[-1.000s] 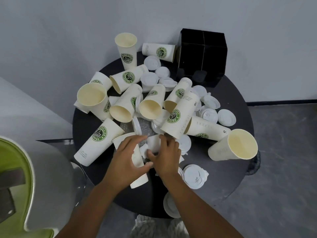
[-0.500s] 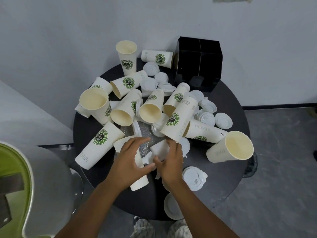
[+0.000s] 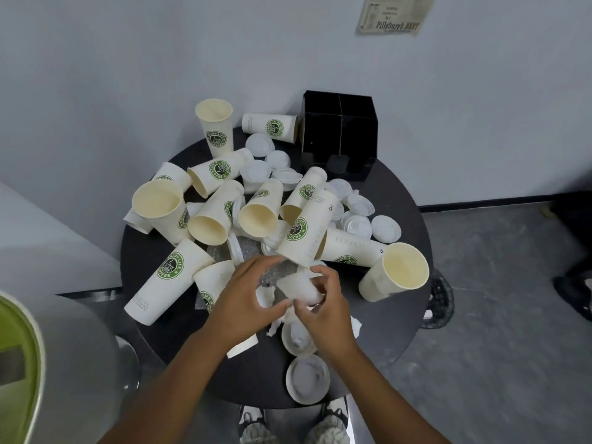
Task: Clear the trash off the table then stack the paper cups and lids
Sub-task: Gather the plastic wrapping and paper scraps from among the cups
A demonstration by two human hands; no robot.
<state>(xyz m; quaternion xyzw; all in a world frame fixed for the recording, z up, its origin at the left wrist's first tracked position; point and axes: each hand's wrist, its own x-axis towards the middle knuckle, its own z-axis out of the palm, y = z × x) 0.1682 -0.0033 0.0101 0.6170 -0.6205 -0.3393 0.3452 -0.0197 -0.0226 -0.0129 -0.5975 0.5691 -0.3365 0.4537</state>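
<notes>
We see a white lid (image 3: 308, 382) at the near edge of the round black table (image 3: 397, 334). Just past it, our right hand (image 3: 326, 312) pinches a crumpled white tissue (image 3: 299, 288) in its fingers. Our left hand (image 3: 245, 302) is beside it, fingers curled and touching the same tissue. More torn tissue bits (image 3: 277, 325) lie under our hands. Past them, many paper cups (image 3: 166, 285) lie tipped over in the middle, mixed with lids (image 3: 355, 224). One cup (image 3: 215, 126) stands up at the far edge, near a black box (image 3: 339, 133).
</notes>
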